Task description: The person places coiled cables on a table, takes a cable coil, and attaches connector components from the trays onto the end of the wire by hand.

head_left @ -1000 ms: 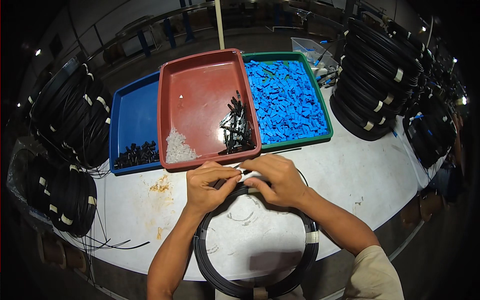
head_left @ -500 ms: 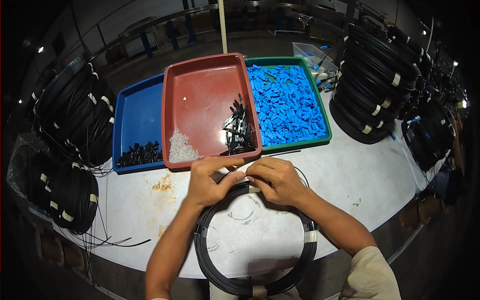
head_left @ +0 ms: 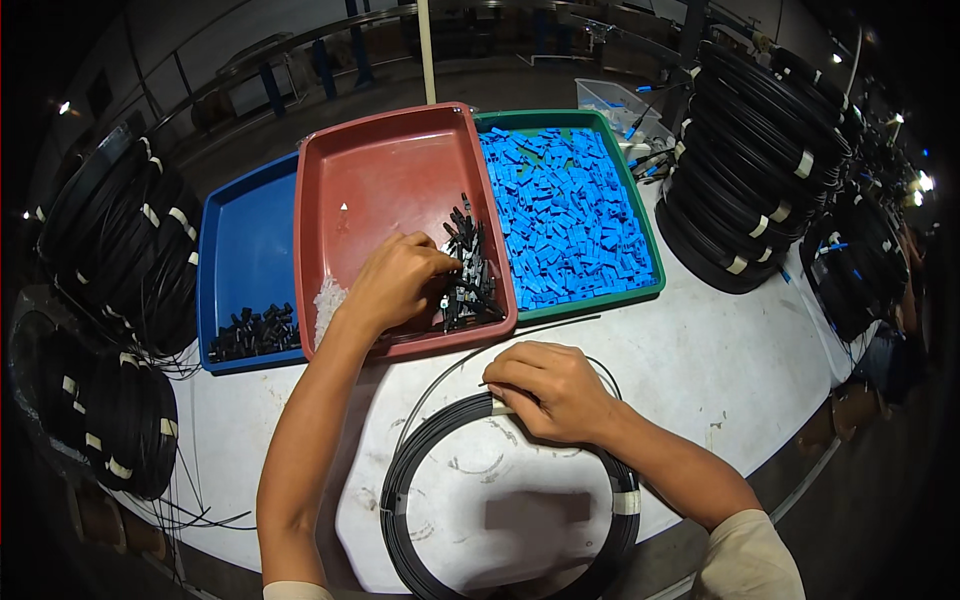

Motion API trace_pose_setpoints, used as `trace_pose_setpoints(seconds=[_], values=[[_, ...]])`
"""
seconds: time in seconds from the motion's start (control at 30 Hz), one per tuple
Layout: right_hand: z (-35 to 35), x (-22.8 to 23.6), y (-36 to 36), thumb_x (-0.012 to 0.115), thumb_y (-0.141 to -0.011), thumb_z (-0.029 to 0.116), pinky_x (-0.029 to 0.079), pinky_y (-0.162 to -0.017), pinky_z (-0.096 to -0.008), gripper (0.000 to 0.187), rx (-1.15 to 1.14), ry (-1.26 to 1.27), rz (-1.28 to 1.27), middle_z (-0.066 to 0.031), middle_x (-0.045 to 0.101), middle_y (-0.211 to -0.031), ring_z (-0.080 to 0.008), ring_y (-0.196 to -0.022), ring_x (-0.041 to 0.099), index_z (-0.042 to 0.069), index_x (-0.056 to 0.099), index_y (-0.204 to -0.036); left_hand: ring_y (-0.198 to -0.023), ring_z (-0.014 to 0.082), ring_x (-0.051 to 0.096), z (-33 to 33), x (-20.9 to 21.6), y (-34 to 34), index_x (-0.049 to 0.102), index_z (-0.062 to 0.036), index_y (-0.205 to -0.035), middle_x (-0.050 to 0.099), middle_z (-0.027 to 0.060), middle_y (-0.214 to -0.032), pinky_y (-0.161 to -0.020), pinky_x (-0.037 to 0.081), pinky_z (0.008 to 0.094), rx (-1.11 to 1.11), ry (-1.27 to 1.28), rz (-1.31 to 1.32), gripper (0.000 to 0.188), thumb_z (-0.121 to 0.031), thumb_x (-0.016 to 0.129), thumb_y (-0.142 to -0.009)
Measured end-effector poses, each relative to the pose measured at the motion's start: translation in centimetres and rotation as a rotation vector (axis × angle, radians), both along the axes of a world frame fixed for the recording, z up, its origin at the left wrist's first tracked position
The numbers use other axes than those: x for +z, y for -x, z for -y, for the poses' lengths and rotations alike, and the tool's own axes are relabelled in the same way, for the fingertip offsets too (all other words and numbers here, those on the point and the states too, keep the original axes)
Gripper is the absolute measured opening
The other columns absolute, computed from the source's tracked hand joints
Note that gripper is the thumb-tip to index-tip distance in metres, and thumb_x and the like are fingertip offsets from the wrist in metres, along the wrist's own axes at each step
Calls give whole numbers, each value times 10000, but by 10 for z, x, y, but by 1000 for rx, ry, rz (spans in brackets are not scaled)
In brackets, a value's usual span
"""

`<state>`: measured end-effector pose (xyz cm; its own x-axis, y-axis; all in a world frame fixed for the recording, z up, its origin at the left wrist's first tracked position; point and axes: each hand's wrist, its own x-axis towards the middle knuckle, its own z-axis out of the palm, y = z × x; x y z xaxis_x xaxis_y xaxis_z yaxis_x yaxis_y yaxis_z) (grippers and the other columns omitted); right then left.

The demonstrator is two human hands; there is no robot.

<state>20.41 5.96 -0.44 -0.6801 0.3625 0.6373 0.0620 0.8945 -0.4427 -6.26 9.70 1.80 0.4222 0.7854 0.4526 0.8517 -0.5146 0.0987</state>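
My left hand (head_left: 405, 280) reaches into the red tray (head_left: 385, 140), its fingers stretched out at a pile of small black connector parts (head_left: 468, 290). The thumb's tip is hidden from sight. My right hand (head_left: 545, 388) pinches a thin black cable (head_left: 482, 385) close to its end, just above the top of the coil. That black cable coil (head_left: 395, 500) is bound with pale tape (head_left: 626, 502) and lies over the front of the white table. A loose length of cable arcs from the coil's left side past the front of the trays.
Left of the red tray, a blue tray (head_left: 245, 225) holds black parts. On the right, a green tray (head_left: 655, 275) holds many blue connector pieces (head_left: 565, 220). Stacked cable coils (head_left: 745, 170) rise at the right, and more coils (head_left: 115, 240) at the left. White bits (head_left: 328, 300) lie in the red tray.
My left hand has let go at the coil and moved up into the red tray. The right hand stays at the cable, slightly lower in view.
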Motion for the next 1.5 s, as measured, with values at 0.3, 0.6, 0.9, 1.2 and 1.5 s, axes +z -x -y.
trace_pose_setpoints(seconds=[0.3,0.6,0.9,1.2,1.5], values=[[1,-1,2,727,-808,48,555,-689,-352,89,-38,28,27,-86,692,-866,-261,-756,681,49,706,-895,-700,283,659,-16,-5,-12,760,-41,-999,723,151,-837,-669,522,380,-1,-111,406,182,-126,742,-839],[-3,-5,3,723,-805,81,550,-661,-346,86,-48,-13,46,-66,677,-834,-249,-737,674,73,683,-880,-743,243,607,15,0,-14,773,-70,-939,700,86,-767,-682,500,369,-148,45,139,195,-146,798,-762],[-2,-4,3,724,-808,77,546,-656,-348,86,-33,-2,46,-70,680,-837,-248,-735,675,66,687,-885,-874,255,612,0,2,-38,752,-65,-870,713,73,-873,-789,491,382,-249,135,-73,141,-89,782,-735],[1,0,-2,690,-853,41,533,-663,-363,85,-35,142,-28,-127,675,-863,-298,-754,663,10,684,-932,-881,93,663,22,9,-35,701,-14,-1017,740,66,-1031,-745,515,239,-16,423,1008,149,-18,718,-869],[-3,-3,-2,695,-871,64,531,-759,-340,107,-44,171,-230,-123,655,-1091,-254,-883,667,34,699,-973,-963,186,704,90,-16,-53,627,23,-1037,704,195,-1112,-831,579,285,-159,422,1471,169,47,688,-881]])
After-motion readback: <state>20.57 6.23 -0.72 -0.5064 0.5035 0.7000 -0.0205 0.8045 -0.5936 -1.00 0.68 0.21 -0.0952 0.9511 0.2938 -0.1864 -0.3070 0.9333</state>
